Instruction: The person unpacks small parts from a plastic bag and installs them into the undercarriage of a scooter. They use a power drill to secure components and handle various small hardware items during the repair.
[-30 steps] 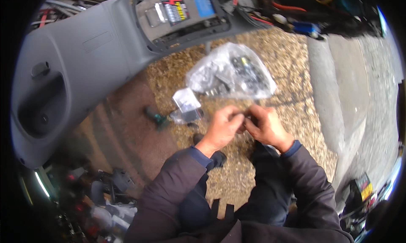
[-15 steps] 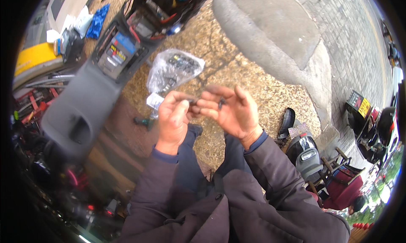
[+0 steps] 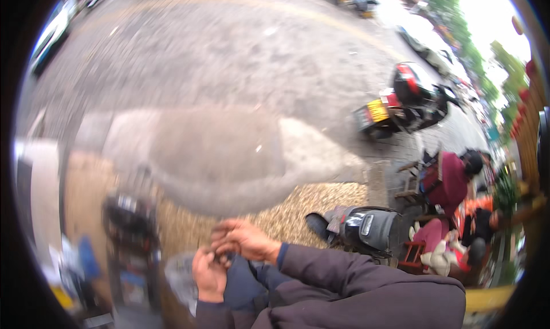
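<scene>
My left hand (image 3: 208, 276) and my right hand (image 3: 247, 241) are close together above my lap, fingers meeting. Between them is a small dark piece (image 3: 224, 258), too blurred to name. The left fingers are pinched against it. My right fingers are curled in over the left ones, and whatever lies in the right palm is hidden. Beside the left hand is a clear plastic bag (image 3: 181, 278); its contents do not show clearly.
A dark scooter (image 3: 132, 243), partly stripped, stands at left. A grey scooter part with a lamp (image 3: 369, 226) lies to the right. Two people sit beyond it, one in a maroon top (image 3: 452, 183). A parked scooter (image 3: 409, 102) stands on the paved road (image 3: 229, 59).
My view has swung right and up toward the road, blurring the picture. My right hand, earlier spread with a small dark piece on its palm, now has its fingers curled.
</scene>
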The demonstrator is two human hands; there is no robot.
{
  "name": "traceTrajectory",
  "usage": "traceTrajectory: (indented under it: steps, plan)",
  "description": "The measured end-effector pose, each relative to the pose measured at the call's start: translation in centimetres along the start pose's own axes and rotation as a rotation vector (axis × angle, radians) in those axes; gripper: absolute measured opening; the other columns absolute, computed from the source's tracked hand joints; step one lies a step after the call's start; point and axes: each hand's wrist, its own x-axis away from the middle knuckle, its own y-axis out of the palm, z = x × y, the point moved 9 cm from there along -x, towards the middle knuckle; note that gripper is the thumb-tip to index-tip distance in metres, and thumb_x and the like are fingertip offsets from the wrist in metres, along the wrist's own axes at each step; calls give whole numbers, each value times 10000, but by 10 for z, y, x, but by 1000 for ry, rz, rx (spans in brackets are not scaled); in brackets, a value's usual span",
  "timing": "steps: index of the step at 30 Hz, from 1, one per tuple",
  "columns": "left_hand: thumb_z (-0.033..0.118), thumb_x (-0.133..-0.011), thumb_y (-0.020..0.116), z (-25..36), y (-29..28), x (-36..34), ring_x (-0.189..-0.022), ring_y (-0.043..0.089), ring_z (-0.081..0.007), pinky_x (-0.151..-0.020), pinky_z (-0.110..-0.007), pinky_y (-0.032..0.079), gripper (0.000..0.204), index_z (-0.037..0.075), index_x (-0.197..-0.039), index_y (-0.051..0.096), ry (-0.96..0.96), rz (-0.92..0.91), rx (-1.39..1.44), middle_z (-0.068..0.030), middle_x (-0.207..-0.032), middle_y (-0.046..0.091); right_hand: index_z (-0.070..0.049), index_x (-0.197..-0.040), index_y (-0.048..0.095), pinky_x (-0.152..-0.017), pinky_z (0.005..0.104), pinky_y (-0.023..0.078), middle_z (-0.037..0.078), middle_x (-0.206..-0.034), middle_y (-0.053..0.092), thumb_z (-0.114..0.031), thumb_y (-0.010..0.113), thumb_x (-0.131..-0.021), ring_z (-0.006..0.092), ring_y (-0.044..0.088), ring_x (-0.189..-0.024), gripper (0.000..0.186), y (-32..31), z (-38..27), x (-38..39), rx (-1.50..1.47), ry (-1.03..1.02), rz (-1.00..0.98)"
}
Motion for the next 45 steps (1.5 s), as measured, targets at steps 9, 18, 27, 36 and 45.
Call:
traceTrajectory:
  steps: [9, 18, 27, 36, 45]
  plan:
    - [61, -918, 554, 98, 129, -124, -499, 436, -78, -433, -238, 343, 28, 42, -932, 567, 197, -164, -504, 0, -657, 514, 63, -1409, 316, -642, 287, 564, 150, -1009, 626, -102, 384, -1030, 192, 663, -770, 418, 19, -137, -42, 195, -46, -27]
    - [-9, -854, 653, 158, 256, -223, -638, 567, -53, -544, -196, 434, 174, -41, -1025, 659, 102, -567, -948, -36, -818, 674, -126, -1433, 407, -359, 232, 283, 7, -631, 486, -130, 403, -950, 76, 396, -421, 483, 50, -253, -99, 300, 14, -47]
    - [-3, -877, 662, 273, 321, -362, -747, 648, -94, -668, -244, 514, 56, -29, -920, 636, 264, -375, -1081, -72, -815, 702, -152, -1157, 461, -353, 231, 229, -26, -636, 414, -229, 435, -973, 63, 327, -418, 201, 109, -394, -241, 405, 142, -212]
    - [-2, -782, 669, 493, 295, -431, -547, 500, -94, -506, -273, 414, 126, 5, -902, 632, 930, 119, -939, -77, -782, 644, -16, -1101, 619, -446, 224, 344, -20, -667, 516, -172, 598, -973, 50, 428, -507, 203, 237, -495, -433, 638, -79, -273]
    - [-48, -740, 682, 667, 201, -482, -502, 447, -86, -469, -264, 364, 126, 10, -843, 638, 1065, 379, -791, -44, -716, 593, -36, -891, 589, -412, 216, 267, -36, -613, 487, -101, 622, -962, 32, 380, -472, 101, 386, -459, -620, 706, 40, -418]
